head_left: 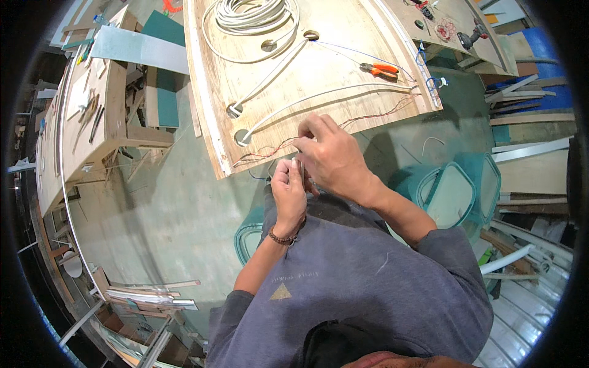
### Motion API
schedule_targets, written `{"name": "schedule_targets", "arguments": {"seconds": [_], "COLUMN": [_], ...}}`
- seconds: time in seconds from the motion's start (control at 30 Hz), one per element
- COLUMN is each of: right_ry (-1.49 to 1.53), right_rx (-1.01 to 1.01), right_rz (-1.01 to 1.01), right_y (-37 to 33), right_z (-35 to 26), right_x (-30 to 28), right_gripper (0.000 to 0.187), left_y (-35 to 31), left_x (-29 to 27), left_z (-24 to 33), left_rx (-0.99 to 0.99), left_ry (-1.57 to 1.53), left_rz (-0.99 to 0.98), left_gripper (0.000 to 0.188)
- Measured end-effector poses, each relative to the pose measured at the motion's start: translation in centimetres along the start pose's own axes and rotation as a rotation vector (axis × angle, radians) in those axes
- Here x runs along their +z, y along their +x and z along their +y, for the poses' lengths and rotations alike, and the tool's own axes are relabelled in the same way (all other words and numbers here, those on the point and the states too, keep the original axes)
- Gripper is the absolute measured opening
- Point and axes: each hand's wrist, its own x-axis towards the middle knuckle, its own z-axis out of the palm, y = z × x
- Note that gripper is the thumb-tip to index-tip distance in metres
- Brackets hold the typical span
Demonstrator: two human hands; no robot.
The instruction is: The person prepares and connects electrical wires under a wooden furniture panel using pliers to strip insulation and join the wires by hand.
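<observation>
I have my two hands close together at the near edge of the wooden board (288, 80), both with fingers drawn in narrow. My right hand (331, 153) is pinched, thumb against fingers, at the thin twisted red-and-dark wires (279, 147), which lie along that edge and come out on either side of it. My left hand (288, 187), just below and beside it, has its thumb pressed to the fingers; I can't tell what it holds, as the fingers cover it. A beaded bracelet (281, 237) sits on my left wrist. Beyond the wires, a white cable (325, 94) arcs out of a round hole near the board's left corner toward the right edge. Pliers with orange handles (383, 70) lie farther up on the right, near a thin blue wire (362, 50), and a coil of off-white cable (257, 30) rests at the far end. Off to my right, a power drill (472, 35) lies on another desk (494, 52), and green-rimmed pieces (454, 193) stand on the floor.
</observation>
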Motion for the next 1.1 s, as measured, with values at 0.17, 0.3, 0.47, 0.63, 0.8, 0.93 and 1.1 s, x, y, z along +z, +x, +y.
{"name": "schedule_targets", "arguments": {"seconds": [0.17,0.3,0.47,0.63,0.8,0.93,1.1], "right_ry": [0.032,0.109,0.088,0.137,0.112,0.196,0.349], "right_rx": [0.095,0.096,-0.184,-0.284,-0.411,-0.520,-0.657], "right_rz": [-0.023,-0.070,0.038,0.149,0.212,0.237,0.153], "right_y": [0.0,-0.6,-1.2,-2.1,-2.2,-2.5,-3.6], "right_z": [0.3,0.7,0.2,0.1,-1.6,-2.9,-4.9], "right_x": [0.0,0.1,1.0,2.1,2.2,2.6,3.2], "right_gripper": [0.016,0.017,0.020,0.028,0.024,0.018,0.015], "left_y": [0.2,0.2,0.7,-0.3,-1.0,-1.5,-0.3], "left_x": [0.0,0.0,-0.8,-1.6,-3.0,-3.8,-6.1], "left_z": [-0.7,-0.6,-0.4,2.0,2.6,3.8,3.6], "left_rx": [0.023,-0.142,-0.288,-0.310,-0.321,-0.349,-0.256], "left_ry": [0.036,-0.144,-0.387,-0.540,-0.489,-0.518,-0.717], "left_rz": [-0.014,-0.037,-0.074,-0.196,-0.173,-0.143,0.087], "left_gripper": [0.022,0.022,0.020,0.034,0.037,0.034,0.034]}}
